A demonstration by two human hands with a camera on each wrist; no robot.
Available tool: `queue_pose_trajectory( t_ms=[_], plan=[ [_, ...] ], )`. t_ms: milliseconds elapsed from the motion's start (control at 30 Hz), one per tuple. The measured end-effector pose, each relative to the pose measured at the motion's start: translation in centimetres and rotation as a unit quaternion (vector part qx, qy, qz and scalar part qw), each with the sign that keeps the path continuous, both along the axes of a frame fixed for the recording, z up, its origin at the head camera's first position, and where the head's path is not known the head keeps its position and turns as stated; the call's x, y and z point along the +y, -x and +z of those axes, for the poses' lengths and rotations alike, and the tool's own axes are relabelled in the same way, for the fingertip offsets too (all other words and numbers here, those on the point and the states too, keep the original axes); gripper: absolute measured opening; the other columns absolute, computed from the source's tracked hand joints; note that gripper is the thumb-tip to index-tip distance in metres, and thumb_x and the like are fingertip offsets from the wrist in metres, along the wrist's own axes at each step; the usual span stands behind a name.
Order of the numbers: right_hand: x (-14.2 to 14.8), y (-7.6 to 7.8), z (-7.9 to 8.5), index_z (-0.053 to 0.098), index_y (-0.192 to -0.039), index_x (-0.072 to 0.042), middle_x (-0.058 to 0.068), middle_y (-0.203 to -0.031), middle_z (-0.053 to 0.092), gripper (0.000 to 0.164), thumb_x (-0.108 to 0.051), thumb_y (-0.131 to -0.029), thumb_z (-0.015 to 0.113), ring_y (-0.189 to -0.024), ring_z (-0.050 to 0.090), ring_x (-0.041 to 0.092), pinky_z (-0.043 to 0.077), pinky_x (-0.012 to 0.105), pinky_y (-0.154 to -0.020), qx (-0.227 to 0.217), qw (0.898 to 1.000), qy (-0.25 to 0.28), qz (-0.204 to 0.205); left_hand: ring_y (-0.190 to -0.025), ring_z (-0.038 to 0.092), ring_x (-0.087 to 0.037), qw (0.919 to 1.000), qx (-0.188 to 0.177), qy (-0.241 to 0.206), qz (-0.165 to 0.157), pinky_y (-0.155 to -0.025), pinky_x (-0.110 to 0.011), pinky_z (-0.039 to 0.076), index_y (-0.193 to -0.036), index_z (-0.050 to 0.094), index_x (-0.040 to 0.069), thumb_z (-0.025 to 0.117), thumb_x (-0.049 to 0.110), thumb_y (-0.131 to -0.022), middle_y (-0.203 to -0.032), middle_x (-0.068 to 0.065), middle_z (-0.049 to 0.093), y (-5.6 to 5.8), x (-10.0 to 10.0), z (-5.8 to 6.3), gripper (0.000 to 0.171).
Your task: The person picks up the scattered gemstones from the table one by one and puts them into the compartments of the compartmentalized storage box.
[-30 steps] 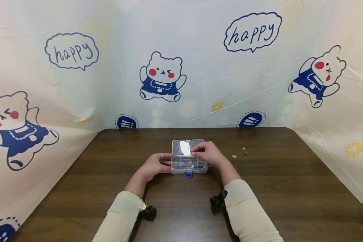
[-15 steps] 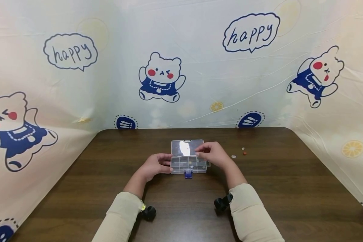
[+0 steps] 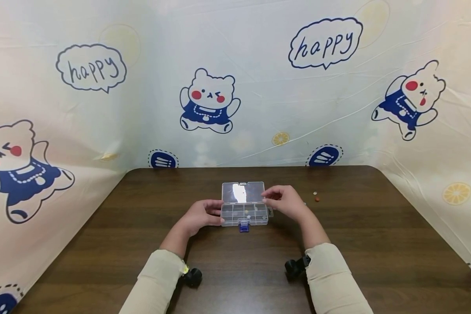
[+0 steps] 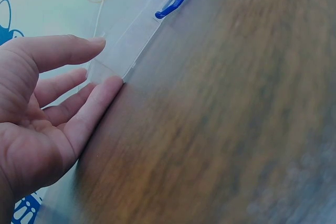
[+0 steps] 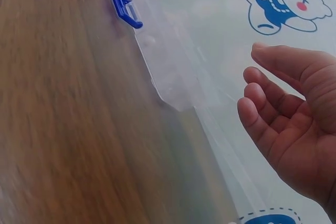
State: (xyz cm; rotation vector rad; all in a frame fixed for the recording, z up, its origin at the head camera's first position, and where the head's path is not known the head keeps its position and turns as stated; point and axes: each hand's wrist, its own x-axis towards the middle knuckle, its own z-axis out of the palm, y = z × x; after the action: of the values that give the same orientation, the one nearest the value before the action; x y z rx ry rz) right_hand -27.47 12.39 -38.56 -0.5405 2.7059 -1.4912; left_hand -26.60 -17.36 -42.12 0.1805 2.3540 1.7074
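A clear plastic compartment box (image 3: 227, 214) lies on the table with its lid (image 3: 229, 192) raised behind it and a blue latch (image 3: 244, 226) at the front. A few small pale pieces (image 3: 248, 216) sit in its compartments. At the box's left end my left hand (image 3: 196, 216) rests its fingertips against the side wall; in the left wrist view its fingers (image 4: 94, 108) are fairly straight. Beside the lid's right edge is my right hand (image 3: 288, 203). The right wrist view shows its fingers loosely bent with nothing between them.
Right of the box, a small orange-red piece (image 3: 317, 199) and a small white piece (image 3: 315, 192) lie on the brown table (image 3: 235, 270). Another pale piece is mostly hidden by the right hand. A printed cloth (image 3: 259, 87) hangs behind the table.
My right hand has moved right, from over the box to beside the lid's right edge, now covering most of one white piece. The left hand has stayed at the box's side.
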Motion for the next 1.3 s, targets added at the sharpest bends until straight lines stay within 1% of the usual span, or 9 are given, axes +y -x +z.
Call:
queue_pose_trajectory(
  t_ms=[233, 400, 633, 1000, 1300],
  plan=[
    [1.3, -0.1, 0.3, 0.073, -0.107, -0.006, 0.005, -0.094, 0.065, 0.021, -0.015, -0.089, 0.073, -0.084, 0.055, 0.024, 0.053, 0.032, -0.072, -0.003, 1.000, -0.008, -0.004, -0.100, 0.062, -0.023, 1.0000, -0.004, -0.003, 0.002, -0.082, -0.033, 0.056, -0.130, 0.060, 0.003, 0.081, -0.004, -0.074, -0.112, -0.011, 0.066, 0.0, 0.0, 0.0, 0.059],
    [2.1, -0.1, 0.3, 0.072, -0.110, -0.007, 0.005, -0.097, 0.065, 0.023, -0.017, -0.089, 0.072, -0.086, 0.056, 0.024, 0.053, 0.033, -0.075, -0.005, 1.000, -0.023, -0.010, -0.100, 0.062, -0.023, 1.0000, -0.006, 0.002, 0.001, -0.083, -0.033, 0.056, -0.130, 0.060, 0.004, 0.081, -0.002, -0.074, -0.112, -0.011, 0.066, 0.0, 0.1, 0.1, 0.059],
    [3.4, 0.2, 0.3, 0.072, -0.109, -0.006, 0.005, -0.095, 0.067, 0.022, -0.016, -0.089, 0.073, -0.084, 0.058, 0.023, 0.053, 0.033, -0.073, 0.016, 0.999, -0.029, -0.008, -0.100, 0.062, -0.024, 1.0000, -0.002, 0.005, 0.000, -0.083, -0.034, 0.055, -0.130, 0.061, 0.004, 0.081, -0.002, -0.075, -0.113, -0.012, 0.066, 0.0, 0.0, 0.1, 0.059],
    [5.4, 0.6, 0.2, 0.071, -0.110, -0.004, 0.006, -0.096, 0.066, 0.024, -0.016, -0.089, 0.072, -0.084, 0.057, 0.024, 0.053, 0.034, -0.073, 0.010, 0.999, -0.044, -0.020, -0.100, 0.062, -0.024, 1.0000, -0.003, 0.001, 0.000, -0.083, -0.034, 0.055, -0.130, 0.060, 0.003, 0.081, -0.002, -0.075, -0.113, -0.012, 0.065, 0.0, 0.0, 0.3, 0.059],
    [6.7, 0.7, 0.1, 0.071, -0.112, -0.005, 0.007, -0.097, 0.066, 0.025, -0.016, -0.089, 0.072, -0.085, 0.057, 0.025, 0.053, 0.034, -0.074, 0.003, 0.999, -0.047, -0.023, -0.100, 0.061, -0.024, 1.0000, -0.004, 0.003, 0.001, -0.083, -0.034, 0.055, -0.130, 0.060, 0.004, 0.081, -0.001, -0.075, -0.114, -0.012, 0.065, 0.1, -0.1, 0.1, 0.059]
  ],
)
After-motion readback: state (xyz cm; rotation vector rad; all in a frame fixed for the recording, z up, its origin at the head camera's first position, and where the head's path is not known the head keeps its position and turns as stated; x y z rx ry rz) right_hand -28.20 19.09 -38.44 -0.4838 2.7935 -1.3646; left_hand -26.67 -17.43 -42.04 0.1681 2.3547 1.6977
